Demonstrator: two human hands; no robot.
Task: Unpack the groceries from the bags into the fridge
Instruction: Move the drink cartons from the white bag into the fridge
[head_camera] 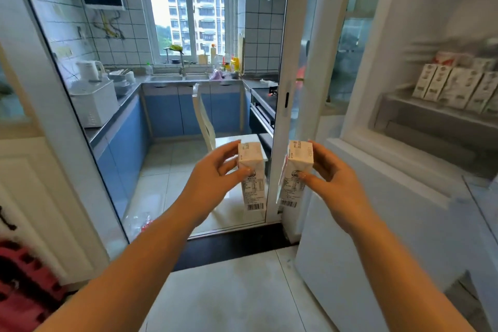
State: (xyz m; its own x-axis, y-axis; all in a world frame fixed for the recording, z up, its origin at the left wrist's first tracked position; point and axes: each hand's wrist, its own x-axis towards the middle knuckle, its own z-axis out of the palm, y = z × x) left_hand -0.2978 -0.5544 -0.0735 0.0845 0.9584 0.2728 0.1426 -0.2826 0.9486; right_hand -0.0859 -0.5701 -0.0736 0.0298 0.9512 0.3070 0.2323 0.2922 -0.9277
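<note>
White cartons are gripped upright, one per hand: left hand [215, 170] on left carton [252, 175], right hand [332, 172] on right carton [296, 170]. Approx. a row is already stocked on the fridge shelf [431, 110] at right. Bags not in view, so remainder can't be judged.

A fridge shelf [404, 101] at the right carries a row of upright white cartons [455, 87], standing side by side and touching, with a red-and-white pack [444, 59] behind them. The pale tiled floor [229, 291] spreads below, bearing a white chair [207, 127] in the kitchen.
</note>
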